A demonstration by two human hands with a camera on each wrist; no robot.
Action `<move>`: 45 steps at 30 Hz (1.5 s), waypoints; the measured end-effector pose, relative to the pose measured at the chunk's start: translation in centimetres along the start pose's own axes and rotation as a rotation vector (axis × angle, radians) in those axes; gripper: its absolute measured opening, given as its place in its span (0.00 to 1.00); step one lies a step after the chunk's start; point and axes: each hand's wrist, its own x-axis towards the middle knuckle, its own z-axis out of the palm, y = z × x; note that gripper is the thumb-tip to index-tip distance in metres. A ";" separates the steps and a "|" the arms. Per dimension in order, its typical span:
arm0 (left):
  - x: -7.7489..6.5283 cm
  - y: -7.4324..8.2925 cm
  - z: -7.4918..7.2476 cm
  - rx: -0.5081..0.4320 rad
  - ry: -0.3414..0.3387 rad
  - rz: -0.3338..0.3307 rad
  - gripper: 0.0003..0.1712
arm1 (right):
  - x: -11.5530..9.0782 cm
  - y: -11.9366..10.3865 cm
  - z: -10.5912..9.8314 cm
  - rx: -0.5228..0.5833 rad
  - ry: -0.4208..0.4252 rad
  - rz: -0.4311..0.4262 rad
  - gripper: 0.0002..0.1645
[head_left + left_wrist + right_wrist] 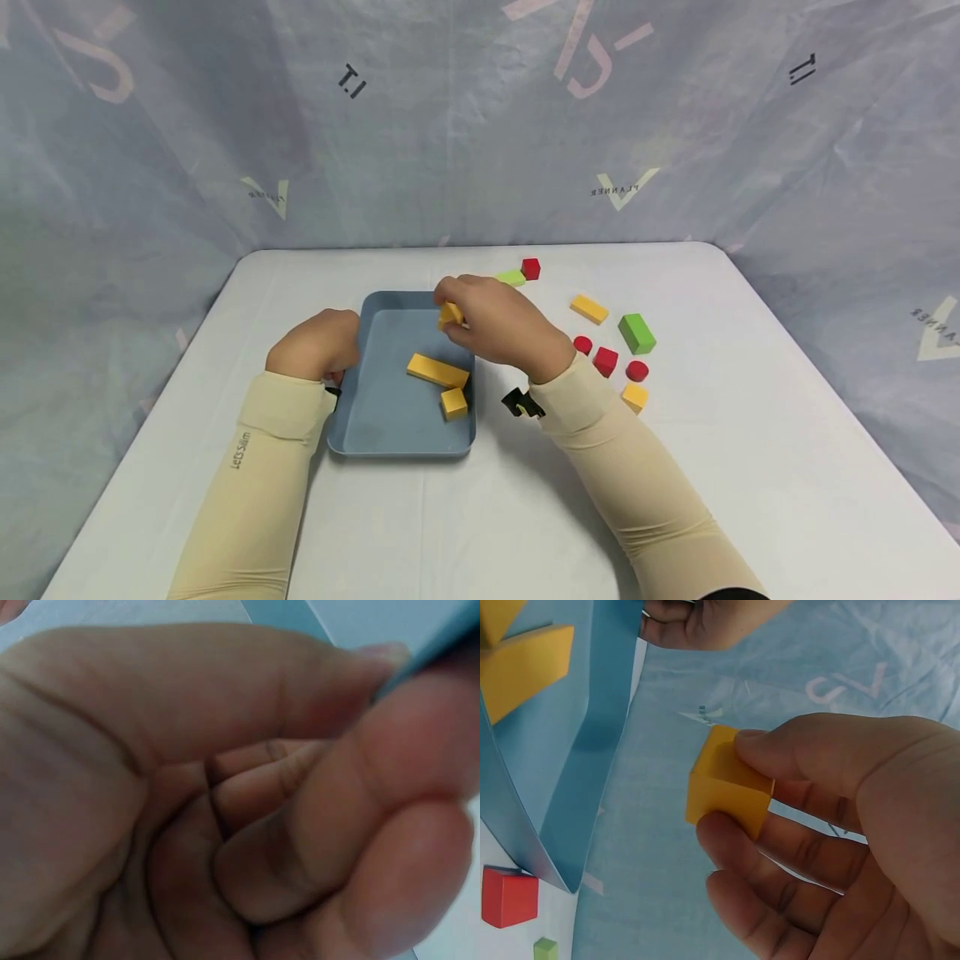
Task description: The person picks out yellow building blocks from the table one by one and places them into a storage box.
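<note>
A blue-grey tray [390, 429] lies on the white table, its left rim pinched between the thumb and fingers of my left hand [313, 346]. The left wrist view shows that grip close up, on a sliver of the tray's edge [442, 649]. Over the tray's upper right part, my right hand [502, 321] holds a yellow cube [724, 784] between thumb and fingertips, clear of the tray. Inside the tray, a long yellow block [437, 372] lies slantwise near the right wall. Just below it sits another yellow cube [453, 404].
Right of the tray lie a yellow block [589, 308], a green block [637, 333], a red cube [605, 362], red discs [637, 371] and a yellow cube [634, 397]. Behind my right hand are a light green block [512, 277] and a red cube [531, 268].
</note>
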 end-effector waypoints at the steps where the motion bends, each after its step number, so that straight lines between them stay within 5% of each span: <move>1: 0.0 0.0 0.0 0.000 -0.001 0.000 0.17 | 0.0 -0.1 0.1 -0.001 0.001 -0.002 0.17; 15: 0.2 -0.3 0.0 -0.012 -0.003 -0.015 0.17 | 0.5 -1.0 1.4 -0.104 -0.124 0.027 0.17; 45: 0.0 0.1 0.1 -0.010 0.009 -0.009 0.17 | 0.6 -1.0 3.2 -0.111 -0.339 0.114 0.26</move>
